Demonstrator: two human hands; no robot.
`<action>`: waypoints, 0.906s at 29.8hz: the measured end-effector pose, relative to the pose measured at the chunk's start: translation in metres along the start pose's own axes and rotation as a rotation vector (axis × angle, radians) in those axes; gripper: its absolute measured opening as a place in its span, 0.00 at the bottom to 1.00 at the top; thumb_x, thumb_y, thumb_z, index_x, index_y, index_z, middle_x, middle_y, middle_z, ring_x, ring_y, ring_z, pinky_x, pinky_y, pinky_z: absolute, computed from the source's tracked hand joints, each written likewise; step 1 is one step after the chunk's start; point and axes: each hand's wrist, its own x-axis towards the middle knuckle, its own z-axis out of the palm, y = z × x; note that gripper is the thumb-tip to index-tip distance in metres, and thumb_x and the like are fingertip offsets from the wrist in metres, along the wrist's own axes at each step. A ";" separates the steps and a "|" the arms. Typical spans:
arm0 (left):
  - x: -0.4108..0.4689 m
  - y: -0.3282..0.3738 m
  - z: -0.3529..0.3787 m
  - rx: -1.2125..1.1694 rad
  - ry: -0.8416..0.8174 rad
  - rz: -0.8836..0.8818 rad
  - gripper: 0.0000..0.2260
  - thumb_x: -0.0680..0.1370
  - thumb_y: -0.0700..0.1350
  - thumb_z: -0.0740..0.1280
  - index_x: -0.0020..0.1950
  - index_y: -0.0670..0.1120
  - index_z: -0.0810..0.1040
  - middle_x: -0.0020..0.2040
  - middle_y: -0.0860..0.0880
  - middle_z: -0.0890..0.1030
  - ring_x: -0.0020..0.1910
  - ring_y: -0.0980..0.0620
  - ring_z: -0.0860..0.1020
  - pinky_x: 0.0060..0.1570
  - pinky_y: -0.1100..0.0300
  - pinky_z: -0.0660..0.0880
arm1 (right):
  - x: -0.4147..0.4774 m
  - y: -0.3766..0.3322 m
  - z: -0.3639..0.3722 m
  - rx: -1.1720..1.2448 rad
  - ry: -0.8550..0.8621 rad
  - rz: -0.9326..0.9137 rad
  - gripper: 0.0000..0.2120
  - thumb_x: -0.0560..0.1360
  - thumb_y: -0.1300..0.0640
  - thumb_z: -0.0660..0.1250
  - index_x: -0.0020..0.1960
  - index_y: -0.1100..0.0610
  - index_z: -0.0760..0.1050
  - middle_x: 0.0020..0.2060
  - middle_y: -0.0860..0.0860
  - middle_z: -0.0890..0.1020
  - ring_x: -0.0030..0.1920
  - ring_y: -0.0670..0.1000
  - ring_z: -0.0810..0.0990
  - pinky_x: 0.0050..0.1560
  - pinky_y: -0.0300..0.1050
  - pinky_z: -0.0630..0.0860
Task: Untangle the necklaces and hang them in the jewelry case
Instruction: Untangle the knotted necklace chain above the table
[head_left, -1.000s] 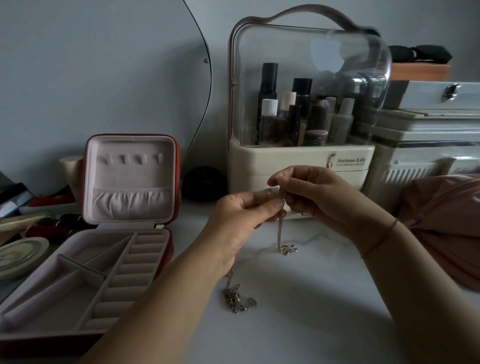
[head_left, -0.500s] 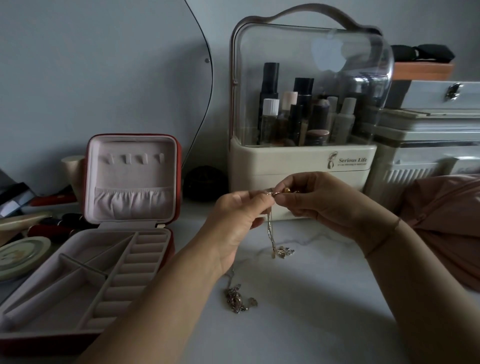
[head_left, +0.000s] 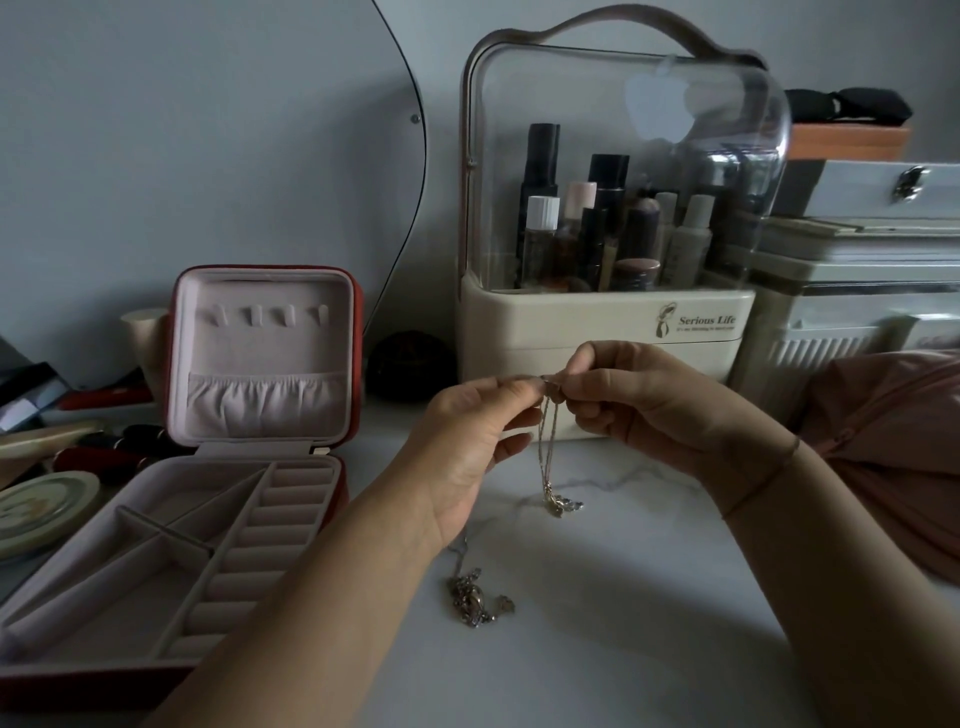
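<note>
The left hand (head_left: 467, 441) and the right hand (head_left: 639, 400) meet above the counter (head_left: 649, 597), fingertips nearly touching, each grip pinched tight on the top of a thin necklace (head_left: 545, 452). Its chain hangs down as a doubled strand, with the pendant end resting on the counter. A second necklace (head_left: 470, 597) lies bunched on the counter below the left wrist. The jewelry case (head_left: 260, 358) stands open at the left, well apart from the hands, its lid upright with four small hooks (head_left: 270, 314) in a row. A cosmetics organizer (head_left: 597, 332) stands just behind the hands.
</note>
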 end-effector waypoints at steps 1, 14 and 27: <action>0.000 0.000 0.000 -0.015 -0.004 -0.001 0.07 0.75 0.43 0.67 0.38 0.47 0.82 0.35 0.53 0.81 0.40 0.58 0.78 0.44 0.63 0.74 | 0.000 0.000 0.000 0.002 -0.009 0.000 0.02 0.66 0.66 0.68 0.35 0.62 0.75 0.31 0.57 0.73 0.28 0.45 0.70 0.29 0.35 0.68; 0.002 -0.002 -0.002 -0.039 -0.046 -0.043 0.08 0.72 0.50 0.68 0.42 0.45 0.81 0.38 0.51 0.81 0.41 0.57 0.78 0.45 0.61 0.73 | -0.001 0.001 0.000 -0.116 -0.030 0.022 0.10 0.67 0.68 0.67 0.49 0.64 0.77 0.37 0.56 0.74 0.33 0.46 0.68 0.34 0.34 0.68; 0.003 -0.003 -0.002 -0.031 -0.034 -0.082 0.06 0.76 0.41 0.65 0.41 0.44 0.80 0.39 0.48 0.81 0.41 0.54 0.79 0.44 0.60 0.74 | -0.003 -0.005 -0.001 0.093 0.057 0.072 0.03 0.68 0.64 0.65 0.41 0.61 0.76 0.34 0.55 0.80 0.28 0.43 0.71 0.28 0.33 0.68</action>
